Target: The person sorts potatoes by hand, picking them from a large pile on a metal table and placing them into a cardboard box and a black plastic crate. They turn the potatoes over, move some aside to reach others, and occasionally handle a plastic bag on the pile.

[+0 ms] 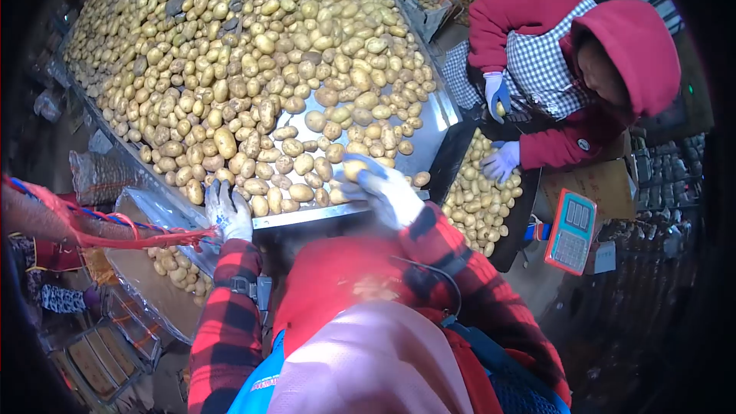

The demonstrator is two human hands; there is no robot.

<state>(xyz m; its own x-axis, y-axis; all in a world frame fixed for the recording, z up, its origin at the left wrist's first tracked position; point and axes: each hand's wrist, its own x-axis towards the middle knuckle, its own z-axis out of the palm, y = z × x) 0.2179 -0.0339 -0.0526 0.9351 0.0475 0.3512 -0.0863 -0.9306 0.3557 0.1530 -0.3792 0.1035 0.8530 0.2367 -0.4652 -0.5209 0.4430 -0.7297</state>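
Potatoes (230,69) cover a large metal sorting table (429,126) in a thick heap that thins out toward my side. My left hand (228,213), in a white and grey glove, rests at the table's near edge with its fingers stretched against the closest potatoes. In a similar glove, my right hand (387,193) is above the front right part of the table, its fingers closed around a potato (353,169). Loose potatoes lie just left of that hand on the bare metal.
Across the right corner, a co-worker (529,46) in a red hood handles potatoes over a dark-edged bin (491,218). A red and teal scale (572,231) stands beside it. At lower left are a plastic-lined box (146,284) of potatoes and a pink rope (115,234).
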